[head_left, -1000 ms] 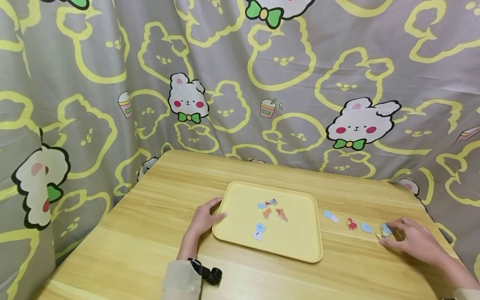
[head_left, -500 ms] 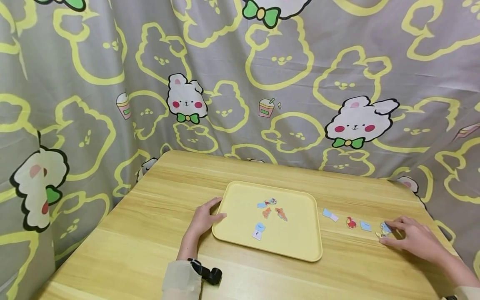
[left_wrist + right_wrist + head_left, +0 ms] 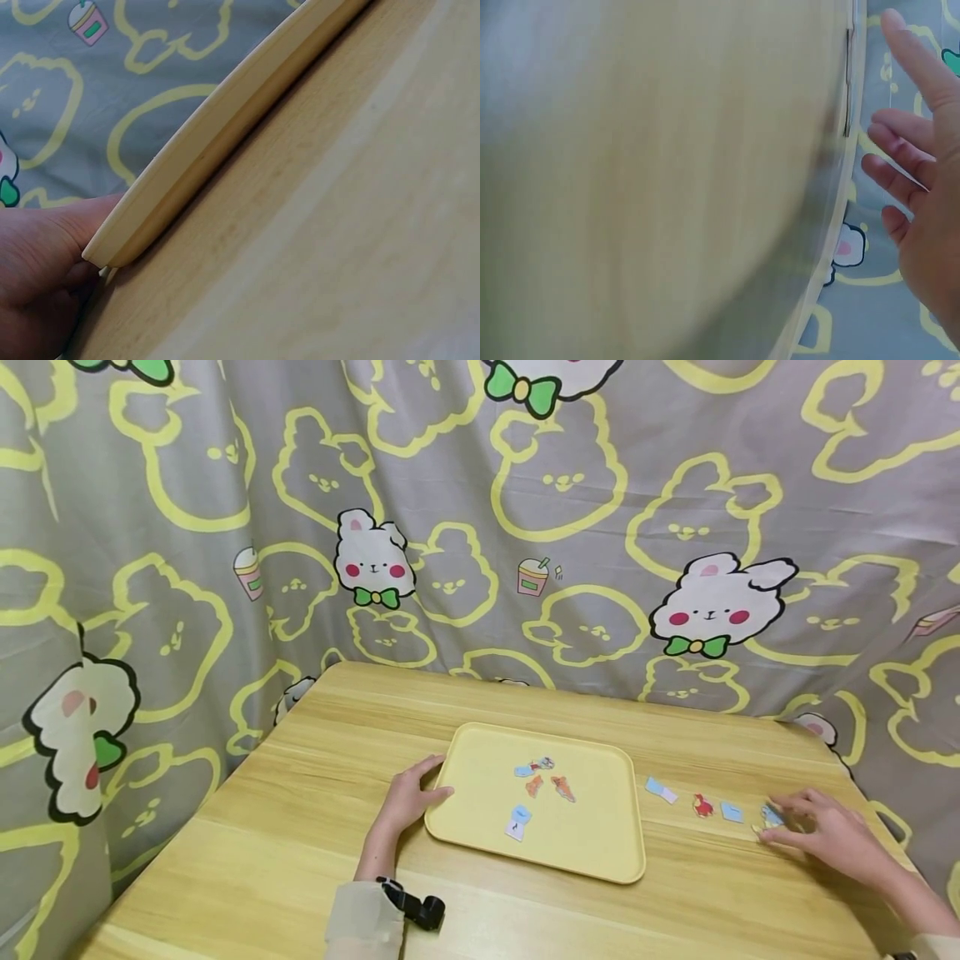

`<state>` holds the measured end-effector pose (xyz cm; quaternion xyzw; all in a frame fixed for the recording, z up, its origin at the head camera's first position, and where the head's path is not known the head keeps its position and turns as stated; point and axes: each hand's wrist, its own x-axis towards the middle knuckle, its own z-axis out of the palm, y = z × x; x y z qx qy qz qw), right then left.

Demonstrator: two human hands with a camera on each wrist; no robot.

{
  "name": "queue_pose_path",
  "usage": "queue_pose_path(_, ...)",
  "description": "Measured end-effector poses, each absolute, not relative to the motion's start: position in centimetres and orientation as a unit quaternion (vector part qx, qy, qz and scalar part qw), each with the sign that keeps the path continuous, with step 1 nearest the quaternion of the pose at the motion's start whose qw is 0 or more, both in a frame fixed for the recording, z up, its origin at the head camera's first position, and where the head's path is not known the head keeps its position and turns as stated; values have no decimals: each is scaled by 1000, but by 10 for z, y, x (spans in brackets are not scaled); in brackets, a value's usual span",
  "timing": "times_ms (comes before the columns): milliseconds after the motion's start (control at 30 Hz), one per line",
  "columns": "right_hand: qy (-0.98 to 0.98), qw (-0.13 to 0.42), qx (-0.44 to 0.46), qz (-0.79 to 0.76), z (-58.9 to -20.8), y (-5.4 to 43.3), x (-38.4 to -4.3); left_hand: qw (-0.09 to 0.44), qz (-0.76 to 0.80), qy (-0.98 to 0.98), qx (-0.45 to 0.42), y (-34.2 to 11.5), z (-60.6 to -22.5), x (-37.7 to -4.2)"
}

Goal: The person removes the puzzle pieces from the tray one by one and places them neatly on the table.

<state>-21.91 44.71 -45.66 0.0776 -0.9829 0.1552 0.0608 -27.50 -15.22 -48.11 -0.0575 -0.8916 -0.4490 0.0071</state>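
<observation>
Left hand (image 3: 405, 795) has fingers clamped on the yellow tray (image 3: 592, 839) — right hand (image 3: 828, 833), thumb and fingers apart, by a blue-yellow cutout (image 3: 770, 816) right of the tray.

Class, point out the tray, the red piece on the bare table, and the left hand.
Tray (image 3: 597, 831): head view, on its bare floor.
Red piece (image 3: 702, 807): head view, on its middle.
Left hand (image 3: 407, 795): head view, on its back.
</observation>
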Motion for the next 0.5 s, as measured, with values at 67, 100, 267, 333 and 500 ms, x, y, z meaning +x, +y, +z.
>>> queue_pose_path(67,-976,66,84,187,-456,443,-220,8,-450,-891,-58,-152,-481,-275)
queue_pose_path(100,-973,70,87,202,-456,440,-221,8,-449,-891,-59,-153,-481,-275)
queue_pose_path(267,-955,82,108,263,-453,417,-224,10,-449,-891,-58,-152,-480,-275)
queue_pose_path(333,-950,95,119,271,-452,407,-227,11,-449,-891,-60,-152,-480,-275)
queue_pose_path(500,-939,129,154,279,-455,381,-235,9,-451,-890,-61,-152,-481,-274)
